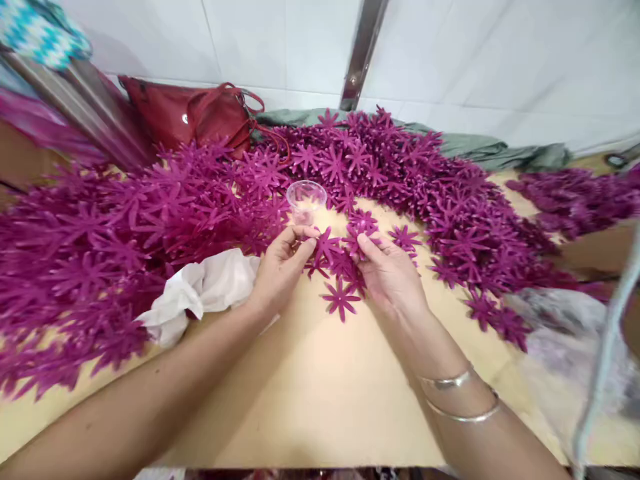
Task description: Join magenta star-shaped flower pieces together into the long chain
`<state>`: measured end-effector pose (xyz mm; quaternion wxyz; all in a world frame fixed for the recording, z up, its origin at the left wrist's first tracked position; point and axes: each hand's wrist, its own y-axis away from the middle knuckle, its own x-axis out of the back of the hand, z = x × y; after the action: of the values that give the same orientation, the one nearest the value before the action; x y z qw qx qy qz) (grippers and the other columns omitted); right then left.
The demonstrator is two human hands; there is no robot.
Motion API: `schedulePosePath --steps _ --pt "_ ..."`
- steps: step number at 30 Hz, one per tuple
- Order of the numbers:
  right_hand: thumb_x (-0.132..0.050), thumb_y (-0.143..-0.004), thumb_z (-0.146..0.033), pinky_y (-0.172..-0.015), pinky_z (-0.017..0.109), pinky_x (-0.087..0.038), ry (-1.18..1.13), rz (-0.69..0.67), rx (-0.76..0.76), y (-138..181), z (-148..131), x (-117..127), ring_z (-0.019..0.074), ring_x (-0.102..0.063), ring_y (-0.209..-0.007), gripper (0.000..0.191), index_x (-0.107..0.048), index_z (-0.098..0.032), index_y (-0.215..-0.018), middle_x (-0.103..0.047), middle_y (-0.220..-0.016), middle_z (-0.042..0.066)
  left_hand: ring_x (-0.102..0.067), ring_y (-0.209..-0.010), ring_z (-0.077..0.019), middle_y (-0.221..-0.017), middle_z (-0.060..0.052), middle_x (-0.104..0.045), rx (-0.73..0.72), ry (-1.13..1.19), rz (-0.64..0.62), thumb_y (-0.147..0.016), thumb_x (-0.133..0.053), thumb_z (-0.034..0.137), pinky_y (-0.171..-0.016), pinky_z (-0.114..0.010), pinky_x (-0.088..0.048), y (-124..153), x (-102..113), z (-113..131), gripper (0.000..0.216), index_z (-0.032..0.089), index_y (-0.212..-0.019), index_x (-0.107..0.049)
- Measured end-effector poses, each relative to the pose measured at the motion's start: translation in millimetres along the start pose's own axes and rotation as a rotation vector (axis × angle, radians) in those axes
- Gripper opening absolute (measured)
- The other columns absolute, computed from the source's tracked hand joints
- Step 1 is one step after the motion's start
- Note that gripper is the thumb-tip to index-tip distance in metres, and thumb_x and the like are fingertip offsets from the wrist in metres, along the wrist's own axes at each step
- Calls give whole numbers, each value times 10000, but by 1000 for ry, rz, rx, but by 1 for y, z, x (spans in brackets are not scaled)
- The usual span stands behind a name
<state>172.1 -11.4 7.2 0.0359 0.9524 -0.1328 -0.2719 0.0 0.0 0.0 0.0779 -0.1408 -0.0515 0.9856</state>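
Past bare arms [175, 393], w/ L fingers [306, 252] clamped on one purple flower [327, 247] & R fingers [371, 249] on another flower [353, 242], best to go v. easy & bend neither.

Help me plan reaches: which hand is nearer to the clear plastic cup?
Left. The left hand is just below the clear plastic cup in the picture; the right hand is farther off, below and to its right.
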Motion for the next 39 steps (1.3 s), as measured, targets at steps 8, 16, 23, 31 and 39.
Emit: schedulePosePath --steps 8,16,23,31,39 --pt "-1006 -582 -339 -796 325 -592 84 -37 15 3 -6 -3 151 -677 -723 374 -696 -222 -754 -755 -766 -26 -563 -763 -113 -944 -12 -656 -3 -16 43 -899 -719 332 -726 -229 -460 -1 1 -2 164 205 -1000 -695" --pt "-1018 -544 -318 -648 221 -527 97 -47 47 4 -9 -5 85 -592 -620 465 -636 -229 -793 -656 -701 -82 -541 -734 -101 -912 -2 -646 -29 -9 39 -899 -718 323 -709 -225 -450 -2 1 -3 147 207 -988 -702" --pt "-994 -578 -443 -517 216 -391 173 -23 100 4 -9 -5 78 -402 -539 504 -546 -215 -624 -477 -581 -85 -553 -725 -111 -887 -2 -652 -34 -32 54 -883 -739 359 -726 -248 -475 -3 2 -4 178 211 -974 -698" --pt "-882 -758 -527 -556 239 -383 275 -15 208 4 -9 1 97 -359 -561 577 -415 -227 -598 -386 -601 -77 -571 -749 -123 -911 -6 -659 -41 -42 49 -886 -742 393 -754 -269 -495 -4 4 -7 203 222 -986 -698" --pt "-795 -826 -510 -588 269 -488 81 -92 88 7 -14 -12 139 -567 -643 320 -631 -240 -777 -644 -738 -27 -560 -749 -122 -910 -4 -652 -42 -34 49 -889 -741 392 -760 -275 -486 -4 3 -7 199 223 -984 -695"
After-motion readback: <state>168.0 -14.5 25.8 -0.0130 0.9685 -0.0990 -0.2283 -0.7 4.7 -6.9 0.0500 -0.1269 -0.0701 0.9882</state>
